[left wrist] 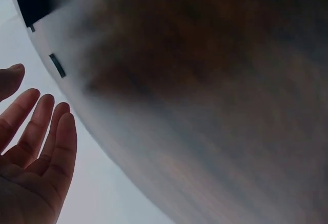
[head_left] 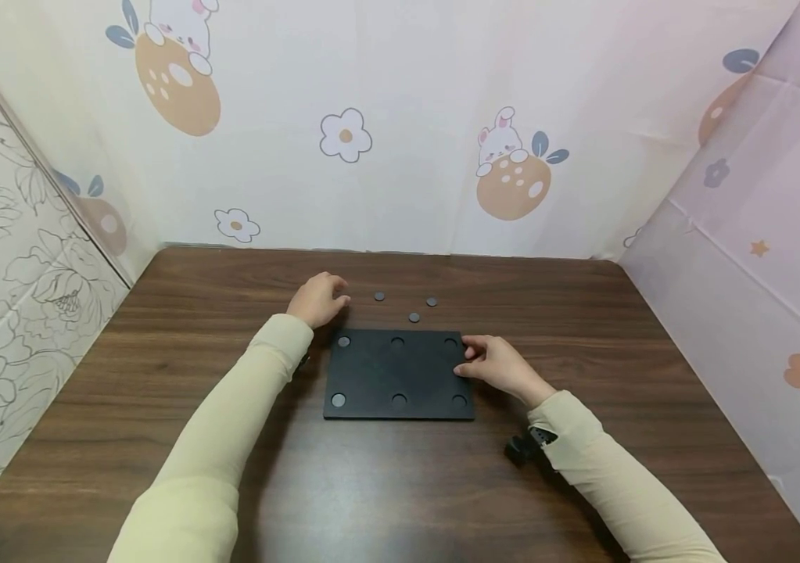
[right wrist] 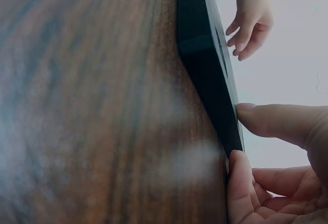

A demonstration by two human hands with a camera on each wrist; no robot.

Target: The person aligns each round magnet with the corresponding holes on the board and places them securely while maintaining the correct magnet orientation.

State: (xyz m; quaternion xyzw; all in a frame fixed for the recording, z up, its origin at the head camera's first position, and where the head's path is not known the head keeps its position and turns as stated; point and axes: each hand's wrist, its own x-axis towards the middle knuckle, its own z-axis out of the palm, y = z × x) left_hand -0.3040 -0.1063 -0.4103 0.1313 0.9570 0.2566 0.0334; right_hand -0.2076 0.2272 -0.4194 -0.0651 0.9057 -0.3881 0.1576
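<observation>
A flat black board [head_left: 400,371] with round recesses lies on the table. In its two left recesses sit grey discs, the upper disc [head_left: 344,342] and the lower disc [head_left: 339,400]. My right hand [head_left: 501,366] grips the board's right edge; in the right wrist view the thumb [right wrist: 277,124] lies on its top face and fingers [right wrist: 241,183] rest against its side. Just beyond the upper left corner, my left hand [head_left: 317,299] hovers with loosely bent fingers [left wrist: 59,142], holding nothing. Three loose discs, one nearest the board [head_left: 414,317], lie right of it.
The brown wooden table [head_left: 400,493] runs back to a wall hung with printed cloth [head_left: 414,188]. A black wrist device [head_left: 522,448] sits under the right cuff, close to the tabletop. Patterned panels stand at both sides.
</observation>
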